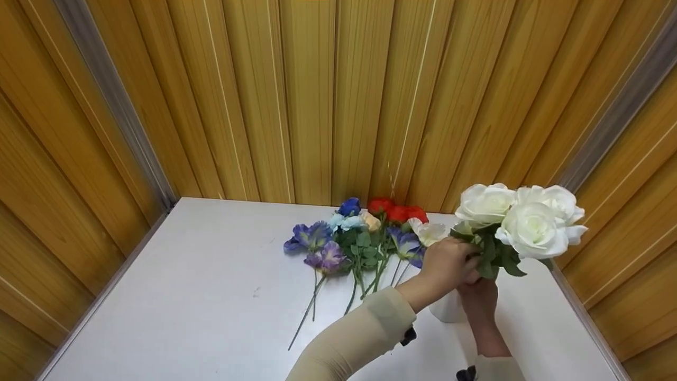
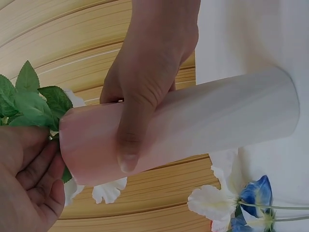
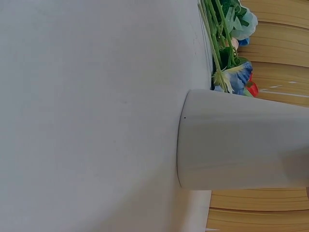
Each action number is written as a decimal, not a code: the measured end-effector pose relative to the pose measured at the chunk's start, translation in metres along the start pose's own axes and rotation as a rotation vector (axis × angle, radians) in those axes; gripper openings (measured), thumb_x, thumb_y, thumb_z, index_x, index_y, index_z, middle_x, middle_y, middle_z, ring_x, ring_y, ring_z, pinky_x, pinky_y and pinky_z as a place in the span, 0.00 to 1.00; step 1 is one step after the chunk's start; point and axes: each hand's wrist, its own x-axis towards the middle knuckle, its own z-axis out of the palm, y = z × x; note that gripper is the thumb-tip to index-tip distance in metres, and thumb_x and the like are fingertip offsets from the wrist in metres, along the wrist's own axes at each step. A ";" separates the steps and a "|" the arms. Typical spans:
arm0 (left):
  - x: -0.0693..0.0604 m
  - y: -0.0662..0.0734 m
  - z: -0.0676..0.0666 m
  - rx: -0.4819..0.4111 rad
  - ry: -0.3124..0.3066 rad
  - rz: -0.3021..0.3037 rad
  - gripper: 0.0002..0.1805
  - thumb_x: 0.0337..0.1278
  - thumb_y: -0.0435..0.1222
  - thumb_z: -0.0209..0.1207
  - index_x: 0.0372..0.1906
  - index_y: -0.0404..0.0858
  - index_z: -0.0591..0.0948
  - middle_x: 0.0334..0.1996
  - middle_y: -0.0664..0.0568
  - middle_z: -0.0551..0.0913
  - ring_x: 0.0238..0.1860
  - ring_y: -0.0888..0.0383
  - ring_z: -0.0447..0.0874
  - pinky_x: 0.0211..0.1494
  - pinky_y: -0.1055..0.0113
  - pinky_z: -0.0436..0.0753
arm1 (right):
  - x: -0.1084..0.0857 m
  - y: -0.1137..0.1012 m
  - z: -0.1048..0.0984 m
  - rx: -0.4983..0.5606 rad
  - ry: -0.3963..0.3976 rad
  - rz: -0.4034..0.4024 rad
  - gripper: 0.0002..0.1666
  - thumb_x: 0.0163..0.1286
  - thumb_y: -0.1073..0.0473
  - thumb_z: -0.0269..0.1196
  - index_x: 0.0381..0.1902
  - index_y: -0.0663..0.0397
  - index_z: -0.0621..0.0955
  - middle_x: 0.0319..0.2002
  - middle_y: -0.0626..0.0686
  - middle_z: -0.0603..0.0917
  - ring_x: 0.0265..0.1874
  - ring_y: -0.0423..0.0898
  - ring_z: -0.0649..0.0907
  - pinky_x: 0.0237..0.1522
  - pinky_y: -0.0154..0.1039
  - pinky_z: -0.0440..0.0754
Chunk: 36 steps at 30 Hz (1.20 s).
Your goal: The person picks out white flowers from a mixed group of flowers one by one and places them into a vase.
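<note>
In the head view, my right hand (image 1: pixel 478 301) grips a tall white vase (image 1: pixel 447 309) that stands upright on the white table. The left wrist view shows the right thumb laid across the vase (image 2: pixel 217 116). Up at the vase mouth, the curled fingers of my left hand (image 1: pixel 449 262) pinch the stems of a bunch of white roses (image 1: pixel 534 227), just under the green leaves (image 2: pixel 31 99). The blooms lean out to the right above both hands. Stem ends are hidden, apparently inside the vase. Only the lower vase (image 3: pixel 236 145) shows in the right wrist view.
Left of the vase lie loose artificial flowers: purple-blue blooms (image 1: pixel 312 238), red ones (image 1: pixel 396 210), a dark blue one (image 1: pixel 349 206), light blue ones (image 1: pixel 346 221) and a white one (image 1: pixel 427 231). Wood-patterned panels (image 1: pixel 307 106) wall the table (image 1: pixel 185 296) at the back and sides.
</note>
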 end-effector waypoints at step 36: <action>0.022 -0.090 0.010 -0.332 -0.302 -0.421 0.11 0.68 0.37 0.62 0.50 0.40 0.90 0.46 0.51 0.92 0.42 0.59 0.90 0.48 0.75 0.86 | 0.001 -0.006 0.000 0.076 -0.060 0.087 0.55 0.63 0.53 0.72 0.77 0.67 0.55 0.69 0.69 0.71 0.65 0.59 0.72 0.67 0.52 0.73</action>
